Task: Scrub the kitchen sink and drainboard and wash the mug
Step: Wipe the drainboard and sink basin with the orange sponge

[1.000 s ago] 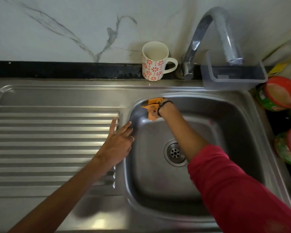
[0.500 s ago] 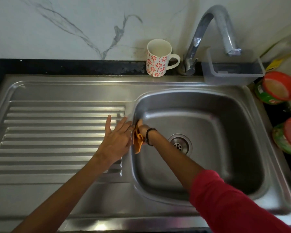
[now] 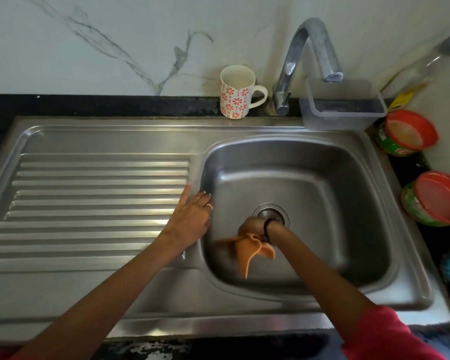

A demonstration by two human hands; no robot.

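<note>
We look down on a brushed stainless steel sink (image 3: 348, 183), a rounded square basin with a round drain (image 3: 272, 213) at its floor. To its left lies the drainboard (image 3: 89, 203), flat steel pressed into long parallel ridges that run left to right. Our left hand (image 3: 190, 219) rests flat on the strip between drainboard and basin, fingers straight and slightly spread. Our right hand (image 3: 252, 227), low in the basin beside the drain, is curled round a soft orange cloth (image 3: 247, 252); the cloth's loose corners hang toward us, blurred. The mug (image 3: 235, 92), a white ceramic cylinder with red flower print, stands upright on the dark ledge behind the sink, handle pointing right toward the curved metal tap (image 3: 291, 61).
</note>
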